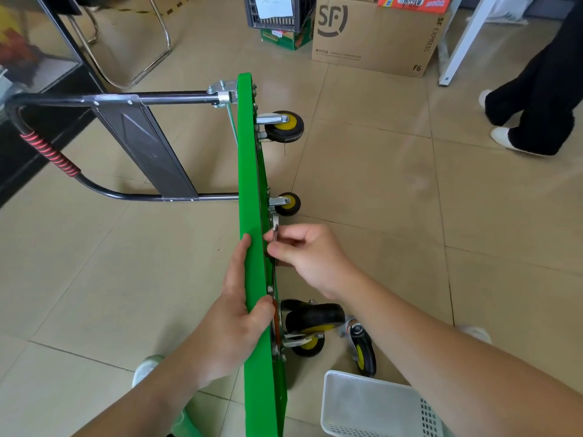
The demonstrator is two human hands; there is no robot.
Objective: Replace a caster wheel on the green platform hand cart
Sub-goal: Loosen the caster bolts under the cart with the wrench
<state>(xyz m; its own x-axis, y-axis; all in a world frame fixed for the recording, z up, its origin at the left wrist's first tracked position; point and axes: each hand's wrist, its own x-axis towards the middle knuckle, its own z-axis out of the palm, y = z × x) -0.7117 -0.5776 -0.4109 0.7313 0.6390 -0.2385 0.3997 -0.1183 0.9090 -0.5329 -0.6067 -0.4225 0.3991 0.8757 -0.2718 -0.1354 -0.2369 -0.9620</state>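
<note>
The green platform cart (252, 190) stands on its side edge on the tiled floor, its black handle (104, 99) folded out to the left. Casters with black and yellow wheels stick out to the right: a far one (284, 126), a middle one (287, 204) and near ones (310, 323). My left hand (236, 298) grips the platform's upper edge, fingers on the left face, thumb over the edge. My right hand (303, 253) pinches a small metal wrench (275, 227) just below the middle caster. A loose caster (362, 348) lies on the floor.
A white perforated basket (372, 405) sits at the lower right. An SF cardboard box (375, 36), a dark crate and a green box stand at the back. A chair frame (132, 42) is at the upper left. Another person's legs (536, 99) stand at the right.
</note>
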